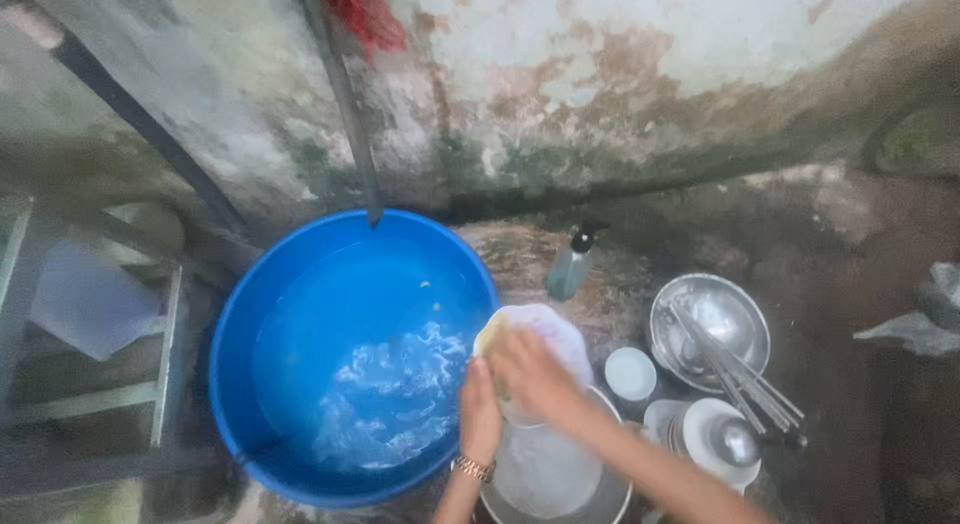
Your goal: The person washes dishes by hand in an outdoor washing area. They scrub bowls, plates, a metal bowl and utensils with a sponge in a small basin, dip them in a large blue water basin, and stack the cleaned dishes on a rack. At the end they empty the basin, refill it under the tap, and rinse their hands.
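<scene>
My left hand (479,409) grips the lower edge of a white plate (556,336) held tilted over the rim of a big blue basin (300,274) of soapy water. My right hand (532,376) presses a yellowish sponge (487,336) against the plate's face. A watch sits on my left wrist. Below the plate stands a metal bowl (556,484) with cloudy water.
A pump bottle (570,264) stands behind the plate. To the right lie a steel bowl (710,329) holding chopsticks, a small white bowl (630,372) and stacked white dishes (705,439) with a ladle. A stained wall and pipes rise behind; a metal rack is at left.
</scene>
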